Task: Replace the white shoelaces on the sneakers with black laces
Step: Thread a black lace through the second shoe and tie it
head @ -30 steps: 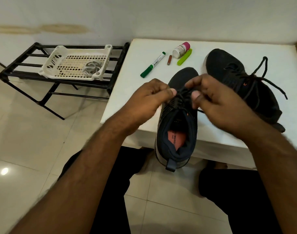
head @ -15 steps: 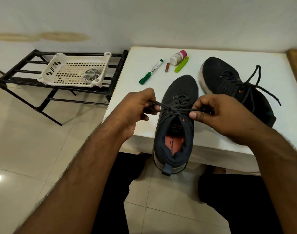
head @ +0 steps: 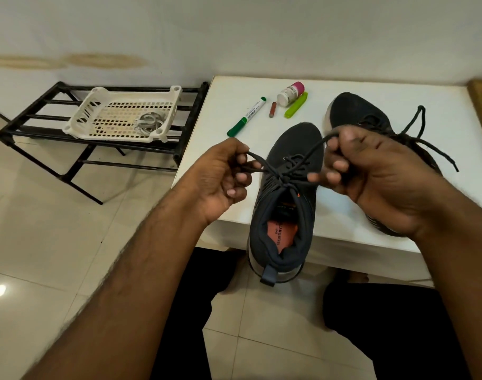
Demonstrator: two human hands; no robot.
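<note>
Left hand: the left hand is raised over the table edge, fingers curled, pinching a loop of the black lace between thumb and forefinger.
Right hand: the right hand sits a touch higher, palm turned toward us, fingers folded round the other loop, which arcs up over the knuckles.
Lace: drawn out to both sides, crossing at a knot above the tongue of the near sneaker.
Near sneaker: toe on the table, heel and pull tab hanging off the front edge, orange insole showing.
Far sneaker: the second sneaker lies behind the right hand, black lace tied, its ends trailing to the right.
Hidden: that hand and wrist cover the far sneaker's middle and heel; how the knot is formed is hard to make out.
Basket: pale laces lie coiled in the white basket on the black rack, well apart from the table.
</note>
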